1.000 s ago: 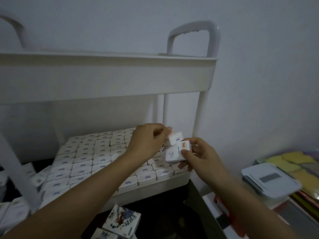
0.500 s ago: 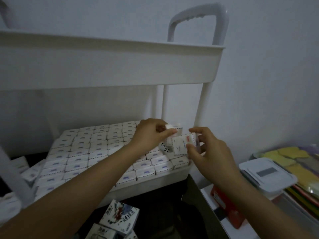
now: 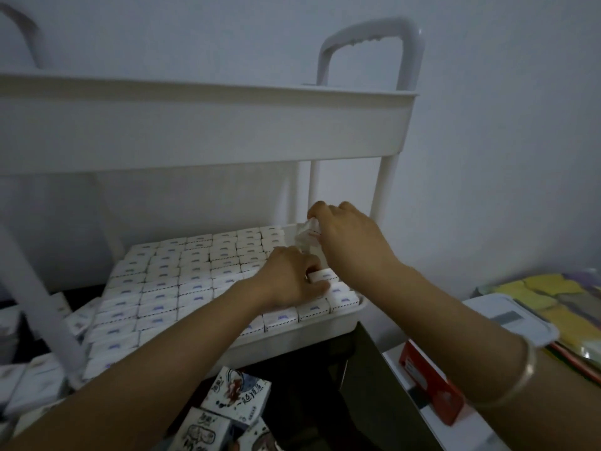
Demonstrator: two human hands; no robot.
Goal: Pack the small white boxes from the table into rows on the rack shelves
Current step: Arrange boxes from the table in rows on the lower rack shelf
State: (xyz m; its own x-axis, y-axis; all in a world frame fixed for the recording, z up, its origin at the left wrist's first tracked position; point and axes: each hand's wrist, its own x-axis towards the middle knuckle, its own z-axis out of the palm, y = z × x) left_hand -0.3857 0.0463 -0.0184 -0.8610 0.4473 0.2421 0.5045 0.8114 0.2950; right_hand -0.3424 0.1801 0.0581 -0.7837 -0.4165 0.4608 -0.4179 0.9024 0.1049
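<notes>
**Hands drop to the shelf as the right-hand column fills**

The white rack (image 3: 208, 131) fills the view, and its lower shelf (image 3: 292, 336) is packed almost edge to edge with rows of small white boxes (image 3: 182, 288). A second ago both hands held boxes in the air above the shelf's 4 o'clock corner. Now the left hand (image 3: 292, 278) has come down at the 3 o'clock edge, fingers curled round a seated box (image 3: 323, 275). The right hand (image 3: 351, 237) has moved to the 1 o'clock corner and clamps a blurred spare box (image 3: 305, 236) just above the rows. The remaining room appears to lie in that corner, so this shelf looks nearly full.
</notes>
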